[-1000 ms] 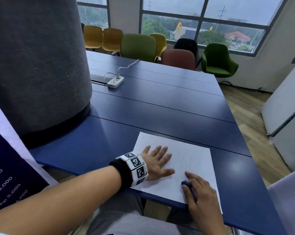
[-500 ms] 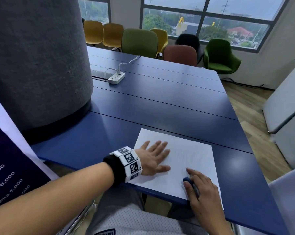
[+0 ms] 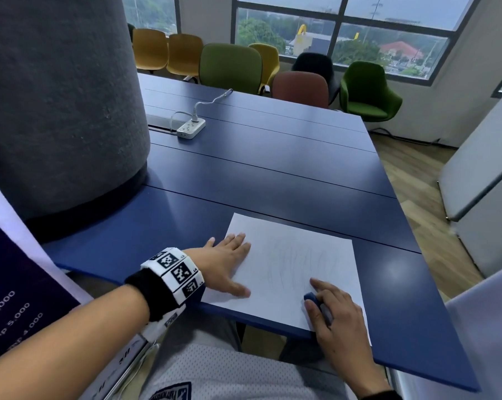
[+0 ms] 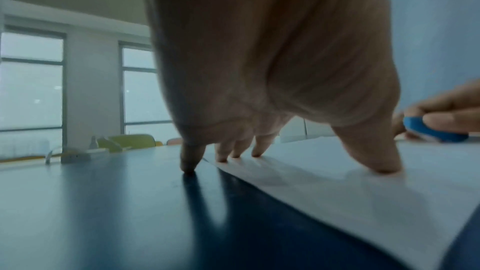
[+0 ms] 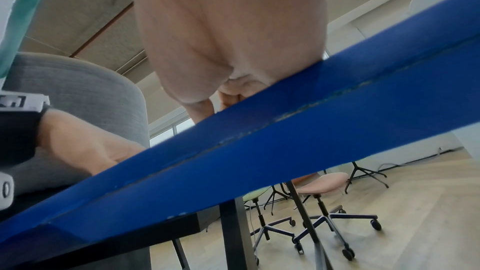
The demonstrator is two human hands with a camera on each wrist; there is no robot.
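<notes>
A white sheet of paper (image 3: 290,255) with faint pencil marks lies near the front edge of the blue table (image 3: 273,174). My left hand (image 3: 226,264) presses flat on the sheet's left edge, fingers straight, the little finger on the table beside it. In the left wrist view the left hand's fingertips (image 4: 374,163) rest on the paper (image 4: 363,192). My right hand (image 3: 330,310) pinches a small blue eraser (image 3: 312,297) against the sheet's lower right part. The eraser (image 4: 431,130) also shows at the right of the left wrist view. In the right wrist view the table edge (image 5: 285,130) hides the right fingers.
A wide grey pillar (image 3: 56,96) stands on the table's left. A white power strip (image 3: 190,129) with its cable lies farther back. Coloured chairs (image 3: 229,67) line the far side under the windows. A banner (image 3: 10,298) stands at the left.
My left hand slid left to the sheet's left edge, its fingers closer together. The right hand keeps the eraser on the paper, shifted slightly.
</notes>
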